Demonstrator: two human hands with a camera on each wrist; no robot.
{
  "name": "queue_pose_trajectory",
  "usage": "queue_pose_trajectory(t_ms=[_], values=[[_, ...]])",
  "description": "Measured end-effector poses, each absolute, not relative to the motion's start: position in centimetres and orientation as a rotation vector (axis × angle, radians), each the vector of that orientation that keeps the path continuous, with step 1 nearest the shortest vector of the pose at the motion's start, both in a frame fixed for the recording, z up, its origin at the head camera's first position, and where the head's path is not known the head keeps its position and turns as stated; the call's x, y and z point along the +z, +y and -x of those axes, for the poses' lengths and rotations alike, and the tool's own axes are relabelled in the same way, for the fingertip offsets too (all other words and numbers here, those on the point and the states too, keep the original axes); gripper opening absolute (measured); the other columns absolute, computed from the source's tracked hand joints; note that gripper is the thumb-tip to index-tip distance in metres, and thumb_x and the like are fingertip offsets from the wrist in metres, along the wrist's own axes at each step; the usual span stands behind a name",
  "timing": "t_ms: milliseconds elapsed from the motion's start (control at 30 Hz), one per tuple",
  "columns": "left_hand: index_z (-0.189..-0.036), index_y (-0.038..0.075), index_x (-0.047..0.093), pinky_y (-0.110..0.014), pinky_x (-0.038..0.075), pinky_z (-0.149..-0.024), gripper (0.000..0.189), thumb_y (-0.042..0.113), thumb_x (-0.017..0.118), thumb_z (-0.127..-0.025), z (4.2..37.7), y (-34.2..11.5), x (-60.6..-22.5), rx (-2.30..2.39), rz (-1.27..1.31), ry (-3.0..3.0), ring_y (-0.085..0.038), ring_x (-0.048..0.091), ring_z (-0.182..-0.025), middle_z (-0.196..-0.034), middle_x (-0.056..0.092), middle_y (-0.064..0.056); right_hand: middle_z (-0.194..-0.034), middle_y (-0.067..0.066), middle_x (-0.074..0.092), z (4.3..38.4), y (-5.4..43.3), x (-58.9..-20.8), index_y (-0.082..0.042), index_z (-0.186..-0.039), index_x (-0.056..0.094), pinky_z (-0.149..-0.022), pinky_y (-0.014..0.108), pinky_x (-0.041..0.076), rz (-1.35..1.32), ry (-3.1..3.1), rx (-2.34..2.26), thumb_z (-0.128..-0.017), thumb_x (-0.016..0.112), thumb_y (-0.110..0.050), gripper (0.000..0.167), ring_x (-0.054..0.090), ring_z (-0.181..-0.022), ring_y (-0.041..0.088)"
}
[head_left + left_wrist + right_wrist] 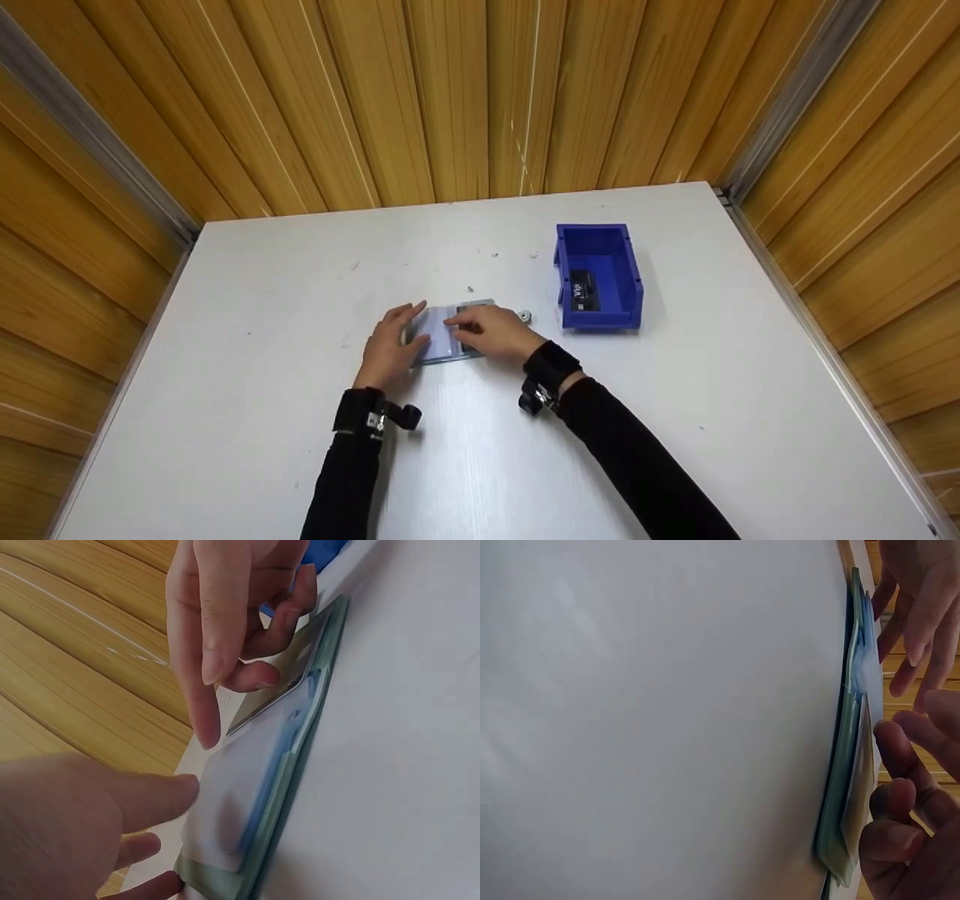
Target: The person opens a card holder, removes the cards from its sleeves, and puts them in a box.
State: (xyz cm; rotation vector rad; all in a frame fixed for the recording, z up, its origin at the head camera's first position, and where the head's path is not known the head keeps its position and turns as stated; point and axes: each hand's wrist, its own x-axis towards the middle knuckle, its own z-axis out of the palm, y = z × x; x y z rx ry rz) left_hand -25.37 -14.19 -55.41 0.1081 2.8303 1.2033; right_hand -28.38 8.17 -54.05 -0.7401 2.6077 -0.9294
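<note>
A card holder with a green cover and clear plastic sleeves (433, 330) lies opened out on the white table. At its left end is my left hand (386, 349), fingers spread, thumb tip close to the edge of a translucent sleeve (236, 780). My right hand (499, 334) hovers over the right half, index finger extended towards the sleeve and the other fingers loosely bent, with nothing between them. Under that hand, a dark card-like panel (281, 675) shows in the left wrist view. A pale tab with a round snap (524, 316) pokes out beyond the right hand.
To the right stands a blue plastic bin (616, 289) with a black box or card marked "Vip" (583, 290) inside. Small scraps (470, 289) dot the white table (285, 390). Wood-patterned walls (450, 97) enclose its back and sides.
</note>
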Motion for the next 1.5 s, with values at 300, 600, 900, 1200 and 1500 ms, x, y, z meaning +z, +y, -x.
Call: queue_pose_trajectory(t_ms=[300, 600, 900, 1200, 1500], values=[[-0.148, 0.013, 0.058, -0.059, 0.033, -0.119, 0.055, 0.014, 0.073, -0.096, 25.2, -14.1, -55.3, 1.089, -0.131, 2.858, -0.040, 0.044, -0.145, -0.155, 0.051, -0.015, -0.133, 0.008, 0.068, 28.6, 9.2, -54.0, -0.022, -0.139, 0.067, -0.107, 0.049, 0.048, 0.660, 2.659, -0.903, -0.101, 0.067, -0.032, 0.040, 0.064, -0.118, 0.027], [-0.147, 0.011, 0.058, -0.057, 0.032, -0.120, 0.053, 0.014, 0.072, -0.096, 25.0, -14.0, -55.4, 1.095, -0.156, 2.867, -0.039, 0.044, -0.145, -0.155, 0.051, -0.016, -0.123, 0.005, 0.071, 29.0, 10.6, -54.1, -0.023, -0.141, 0.065, -0.102, 0.046, 0.051, 0.589, 2.690, -0.901, -0.098, 0.071, -0.035, 0.045, 0.065, -0.110, 0.024], [-0.145, 0.010, 0.060, -0.059, 0.034, -0.117, 0.051, 0.013, 0.072, -0.096, 25.0, -14.2, -55.4, 1.081, -0.191, 2.888, -0.041, 0.045, -0.143, -0.153, 0.052, -0.018, -0.097, 0.002, 0.064, 29.3, 11.5, -54.5, -0.020, -0.144, 0.063, -0.077, 0.034, 0.044, 0.594, 2.704, -0.877, -0.090, 0.081, -0.037, 0.059, 0.056, -0.086, 0.018], [-0.145, 0.007, 0.059, -0.056, 0.033, -0.120, 0.050, 0.012, 0.071, -0.097, 24.9, -14.3, -55.3, 1.095, -0.179, 2.875, -0.041, 0.043, -0.145, -0.155, 0.051, -0.017, -0.113, 0.003, 0.071, 29.3, 11.9, -54.7, -0.020, -0.147, 0.060, -0.089, 0.038, 0.049, 0.579, 2.727, -0.801, -0.081, 0.087, -0.044, 0.076, 0.060, -0.098, 0.019], [-0.145, 0.004, 0.058, -0.053, 0.032, -0.121, 0.051, 0.010, 0.070, -0.097, 24.9, -14.7, -55.4, 1.123, -0.202, 2.852, -0.041, 0.042, -0.146, -0.155, 0.051, -0.018, -0.081, -0.003, 0.057, 29.5, 12.6, -54.6, -0.018, -0.149, 0.057, -0.067, 0.029, 0.039, 0.573, 2.719, -0.790, -0.079, 0.089, -0.047, 0.083, 0.048, -0.072, 0.012]])
